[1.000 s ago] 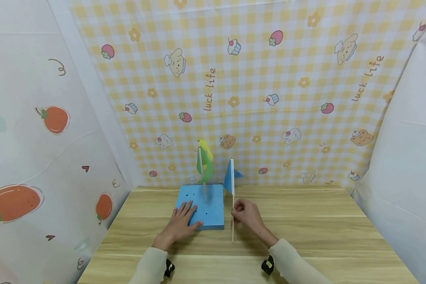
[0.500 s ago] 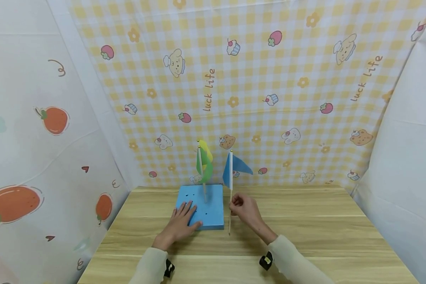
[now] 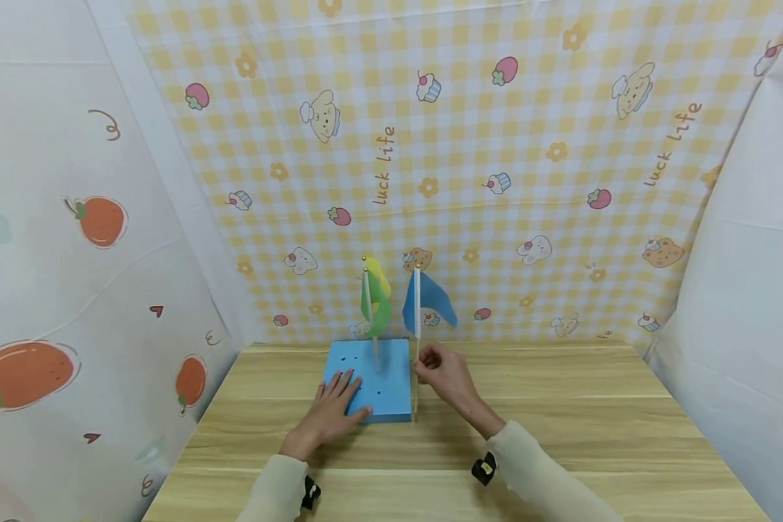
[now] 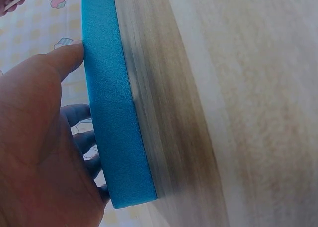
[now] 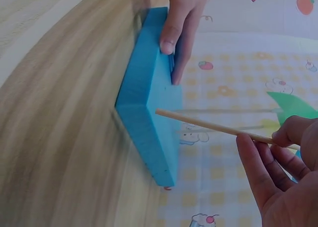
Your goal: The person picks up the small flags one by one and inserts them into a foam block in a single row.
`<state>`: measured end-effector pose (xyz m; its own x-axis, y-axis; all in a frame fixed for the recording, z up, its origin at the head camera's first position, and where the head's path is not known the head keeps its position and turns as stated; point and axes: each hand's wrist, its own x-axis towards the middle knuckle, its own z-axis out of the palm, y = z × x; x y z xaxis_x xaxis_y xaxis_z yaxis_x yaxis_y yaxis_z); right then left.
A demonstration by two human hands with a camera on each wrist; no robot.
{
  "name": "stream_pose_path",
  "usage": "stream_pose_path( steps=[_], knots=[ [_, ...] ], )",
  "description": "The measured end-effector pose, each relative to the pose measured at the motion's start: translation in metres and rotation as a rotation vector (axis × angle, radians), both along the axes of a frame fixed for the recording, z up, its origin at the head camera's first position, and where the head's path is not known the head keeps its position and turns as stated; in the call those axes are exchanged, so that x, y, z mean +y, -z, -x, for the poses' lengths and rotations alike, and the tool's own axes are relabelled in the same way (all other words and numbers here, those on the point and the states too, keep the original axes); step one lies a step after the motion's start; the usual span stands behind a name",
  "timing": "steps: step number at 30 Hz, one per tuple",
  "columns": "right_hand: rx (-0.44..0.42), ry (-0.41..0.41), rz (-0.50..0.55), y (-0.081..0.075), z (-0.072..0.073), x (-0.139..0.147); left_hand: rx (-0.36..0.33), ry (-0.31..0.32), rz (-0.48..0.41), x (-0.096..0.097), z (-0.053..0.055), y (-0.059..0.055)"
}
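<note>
A blue foam block (image 3: 391, 362) with several small holes in its top lies on the table. My left hand (image 3: 333, 409) rests on its left front part with the fingers spread and straight. A green flag (image 3: 380, 315) and a yellow flag (image 3: 380, 274) stand upright on the block on thin sticks. Between thumb and fingers, my right hand (image 3: 445, 373) pinches the wooden stick of a blue flag (image 3: 431, 299), held upright at the block's right edge. In the right wrist view the lower end of the stick (image 5: 198, 122) shows bare, close over the block's near corner.
The wooden table (image 3: 561, 406) reaches back to a yellow checkered cloth (image 3: 470, 145). White cloths hang on the left (image 3: 137, 290) and right (image 3: 724, 290) sides. A dark strap (image 3: 484, 467) sits at the right sleeve.
My right hand has moved left and up with the blue flag, from right of the block to its right edge. My left hand and the two standing flags have stayed in place.
</note>
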<state>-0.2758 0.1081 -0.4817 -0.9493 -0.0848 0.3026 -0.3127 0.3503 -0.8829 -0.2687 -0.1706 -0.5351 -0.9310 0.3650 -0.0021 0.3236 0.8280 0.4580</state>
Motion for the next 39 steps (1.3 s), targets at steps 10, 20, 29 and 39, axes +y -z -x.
stream_pose_path(
  steps=[10, 20, 29, 39],
  knots=[
    [0.076, -0.039, -0.031, -0.011, 0.001, -0.018, -0.003, -0.008, 0.012, 0.0, 0.0, 0.0],
    [0.121, -0.05, -0.116, -0.016, 0.007, -0.036, 0.0, -0.006, 0.014, 0.0, 0.001, 0.0],
    [0.195, -0.067, -0.156, -0.018, 0.014, -0.048, 0.004, 0.003, 0.022, -0.001, 0.002, -0.002],
    [0.243, -0.065, -0.194, -0.015, 0.023, -0.064, -0.004, -0.001, 0.02, 0.0, 0.002, 0.0]
  ],
)
